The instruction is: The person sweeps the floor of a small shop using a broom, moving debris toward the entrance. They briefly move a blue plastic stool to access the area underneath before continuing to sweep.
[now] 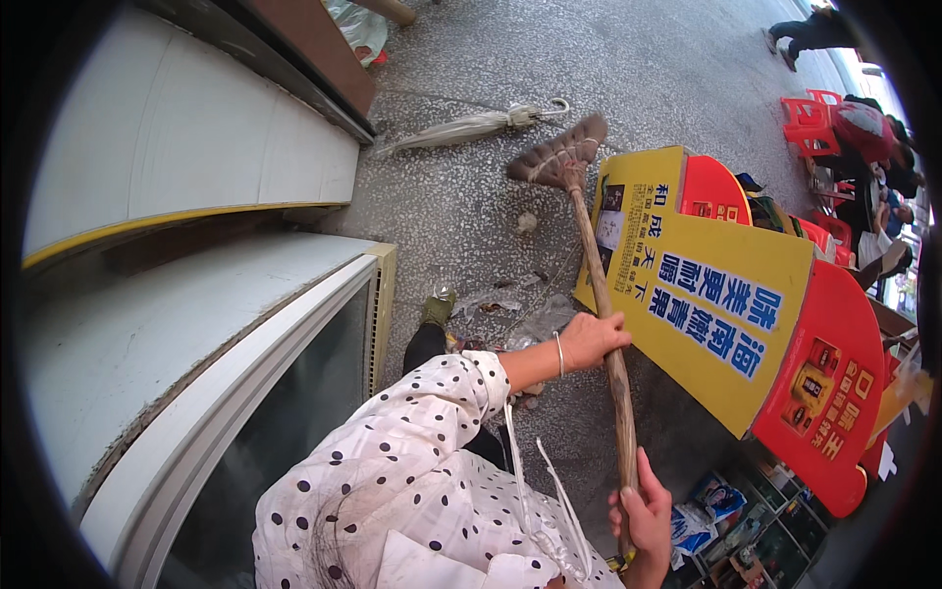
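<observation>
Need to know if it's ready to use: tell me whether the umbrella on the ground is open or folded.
Folded. The umbrella lies flat on the speckled floor, canopy gathered into a narrow bundle, hooked handle at its right end, beyond the broom head.

Left hand (592, 340) extended forward from polka-dot sleeve, forearm bare, thin bangle at wrist, fingers curled shut around shaft. Right hand (645, 512) low near body, palm turned inward, fingers wrapped closed, gripping further down same shaft.
</observation>
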`<state>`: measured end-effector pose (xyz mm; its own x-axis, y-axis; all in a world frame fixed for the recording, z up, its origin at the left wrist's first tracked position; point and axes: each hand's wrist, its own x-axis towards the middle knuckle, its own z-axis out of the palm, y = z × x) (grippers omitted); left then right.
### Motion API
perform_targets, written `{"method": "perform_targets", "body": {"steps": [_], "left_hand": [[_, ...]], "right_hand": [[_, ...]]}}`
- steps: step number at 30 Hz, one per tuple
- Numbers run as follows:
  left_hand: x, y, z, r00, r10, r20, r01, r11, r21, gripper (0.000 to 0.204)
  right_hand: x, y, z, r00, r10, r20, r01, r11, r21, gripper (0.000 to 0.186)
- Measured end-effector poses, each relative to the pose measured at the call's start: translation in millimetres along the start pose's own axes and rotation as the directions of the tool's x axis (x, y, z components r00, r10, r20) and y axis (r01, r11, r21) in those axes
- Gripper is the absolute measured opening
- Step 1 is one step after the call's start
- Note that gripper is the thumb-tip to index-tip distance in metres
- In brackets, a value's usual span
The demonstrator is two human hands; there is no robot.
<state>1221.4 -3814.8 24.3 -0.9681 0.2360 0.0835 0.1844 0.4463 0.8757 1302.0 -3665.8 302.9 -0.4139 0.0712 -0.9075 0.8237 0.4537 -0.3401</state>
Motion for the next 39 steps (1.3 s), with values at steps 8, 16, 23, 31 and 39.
{"method": "perform_targets", "body": {"steps": [8, 16, 23, 31, 39], "left_hand": [[36.4, -119.6, 25.7, 0.938, -0.257, 0.233, 0.057, 0.777, 0.626, 0.01], [-128.6, 64.4, 145.4, 0.729, 0.037, 0.684, -0.133, 0.987, 0.088, 0.016], [-187.3, 203.5, 145.4, 0.892, 0.104, 0.44, -0.067, 0.993, -0.099, 0.019], [-111.4, 115.6, 57.5, 0.985, -0.029, 0.173, 0.023, 0.999, 0.038, 0.04], [-52.8, -22.1, -61.7, 0.94, -0.337, -0.051, 0.337, 0.942, -0.008, 0.063]], "right_hand": [[170.1, 54.7, 65.4, 0.972, -0.091, 0.217, -0.058, 0.801, 0.596, 0.058], [-45.2, 218.3, -44.1, 0.967, 0.198, 0.161, -0.254, 0.817, 0.517, 0.064], [-180.3, 207.1, -119.4, 0.965, 0.219, 0.147, -0.258, 0.903, 0.344, 0.071], [-83.6, 134.8, -75.1, 0.968, 0.072, 0.239, -0.169, 0.893, 0.416, 0.064], [85.6, 59.9, -6.0, 0.936, -0.148, 0.319, -0.112, 0.734, 0.67, 0.063]]}}
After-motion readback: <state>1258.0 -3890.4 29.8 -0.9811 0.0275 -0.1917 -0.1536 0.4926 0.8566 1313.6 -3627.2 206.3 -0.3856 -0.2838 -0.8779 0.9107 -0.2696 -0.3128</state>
